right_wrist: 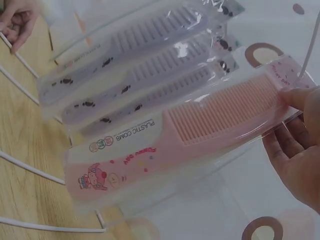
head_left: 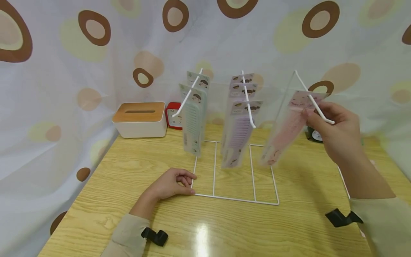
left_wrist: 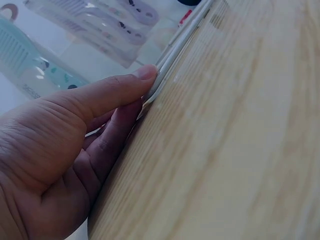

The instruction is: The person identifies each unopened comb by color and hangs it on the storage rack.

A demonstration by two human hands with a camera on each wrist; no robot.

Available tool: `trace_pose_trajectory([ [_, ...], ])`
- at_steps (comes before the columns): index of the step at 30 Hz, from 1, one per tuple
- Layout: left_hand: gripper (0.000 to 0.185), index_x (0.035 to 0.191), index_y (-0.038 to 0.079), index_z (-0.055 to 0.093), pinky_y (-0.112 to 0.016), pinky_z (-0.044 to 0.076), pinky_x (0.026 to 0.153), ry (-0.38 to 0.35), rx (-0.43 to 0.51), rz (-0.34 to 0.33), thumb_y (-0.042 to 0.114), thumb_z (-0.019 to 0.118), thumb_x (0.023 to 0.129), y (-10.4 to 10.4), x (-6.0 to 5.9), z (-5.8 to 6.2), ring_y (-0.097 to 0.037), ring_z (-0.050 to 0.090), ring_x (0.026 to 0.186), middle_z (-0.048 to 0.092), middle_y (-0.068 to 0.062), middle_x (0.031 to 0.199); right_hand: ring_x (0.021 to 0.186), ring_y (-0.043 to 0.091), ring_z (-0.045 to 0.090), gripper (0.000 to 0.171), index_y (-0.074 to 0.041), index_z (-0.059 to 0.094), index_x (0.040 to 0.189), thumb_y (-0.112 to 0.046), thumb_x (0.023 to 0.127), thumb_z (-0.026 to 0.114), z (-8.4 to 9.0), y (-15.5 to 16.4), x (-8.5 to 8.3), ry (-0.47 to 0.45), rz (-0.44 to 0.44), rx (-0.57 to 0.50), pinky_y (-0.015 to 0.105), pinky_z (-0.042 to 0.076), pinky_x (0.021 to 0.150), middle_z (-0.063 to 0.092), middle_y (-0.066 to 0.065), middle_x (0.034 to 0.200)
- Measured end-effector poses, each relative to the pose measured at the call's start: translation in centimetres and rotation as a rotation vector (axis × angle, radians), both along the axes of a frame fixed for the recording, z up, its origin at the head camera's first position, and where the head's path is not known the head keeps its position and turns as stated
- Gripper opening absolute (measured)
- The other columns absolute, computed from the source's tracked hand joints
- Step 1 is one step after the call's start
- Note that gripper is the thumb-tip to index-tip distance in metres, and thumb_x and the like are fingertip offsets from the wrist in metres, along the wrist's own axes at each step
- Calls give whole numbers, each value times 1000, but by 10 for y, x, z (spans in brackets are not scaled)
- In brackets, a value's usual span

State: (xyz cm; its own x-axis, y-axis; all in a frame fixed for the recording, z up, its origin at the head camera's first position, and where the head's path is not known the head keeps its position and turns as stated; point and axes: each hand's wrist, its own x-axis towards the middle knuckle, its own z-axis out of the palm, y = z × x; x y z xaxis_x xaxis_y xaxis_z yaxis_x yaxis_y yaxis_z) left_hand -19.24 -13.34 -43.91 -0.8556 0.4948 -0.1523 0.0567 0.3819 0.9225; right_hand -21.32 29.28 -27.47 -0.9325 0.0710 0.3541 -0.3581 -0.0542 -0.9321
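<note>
Between thumb and fingers, my right hand [head_left: 341, 130] pinches the upper part of a packaged pink comb [head_left: 290, 125]. The comb's card lies at the right white hook, and the package slants down to the left. In the right wrist view the pink comb [right_wrist: 220, 120] shows its teeth and printed handle. My left hand [head_left: 171, 184] grips the front left corner of the white wire display rack's base [head_left: 236, 198]. Packaged purple combs [head_left: 240, 132] hang on the middle hook, and packaged green combs [head_left: 192, 119] hang on the left one.
At the back left stands a white tissue box [head_left: 139, 128] with a wooden lid, beside a red clock [head_left: 174, 116]. A small black clock [head_left: 314, 135] is partly hidden behind my right hand. A patterned curtain [head_left: 96, 71] closes off the back of the wooden table [head_left: 128, 171].
</note>
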Motion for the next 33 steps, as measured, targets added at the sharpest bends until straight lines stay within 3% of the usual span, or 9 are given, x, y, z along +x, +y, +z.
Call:
trace_pose_trajectory([
  [4, 46, 119, 2, 69, -24, 52, 78, -1, 3, -1, 16, 86, 79, 0, 0, 0, -13, 64, 79, 68, -7, 91, 79, 6, 70, 19, -7, 72, 109, -9, 90, 74, -5, 2, -20, -62, -44, 16, 14, 55, 76, 69, -4, 91],
  [11, 45, 119, 3, 69, -23, 52, 77, 2, 2, 0, 16, 86, 79, 1, -1, -1, -12, 63, 78, 68, -8, 91, 84, 9, 69, 21, -1, 68, 105, -11, 88, 76, -13, 3, -49, -66, 2, -58, 18, 56, 79, 65, 2, 89],
  [17, 45, 119, 2, 69, -23, 51, 77, 5, -9, 4, 15, 85, 80, 1, 0, 0, -14, 62, 79, 68, -9, 92, 84, 6, 72, 26, -2, 66, 106, -14, 86, 77, -23, 6, -64, -129, -5, -37, 19, 57, 78, 71, -1, 93],
  [24, 45, 119, 2, 69, -24, 51, 78, 6, -9, 4, 14, 85, 80, 2, 1, 3, -15, 62, 80, 68, -10, 92, 86, 6, 71, 23, -4, 68, 106, -10, 86, 77, -28, 11, -64, -122, -46, -57, 18, 56, 78, 69, -2, 93],
  [33, 45, 119, 1, 69, -24, 51, 78, -4, -5, 4, 14, 85, 80, 1, 1, 2, -15, 62, 80, 68, -10, 92, 89, 7, 74, 32, -2, 69, 118, -2, 87, 75, -35, 34, -54, -102, 34, -43, 20, 56, 79, 75, -1, 99],
])
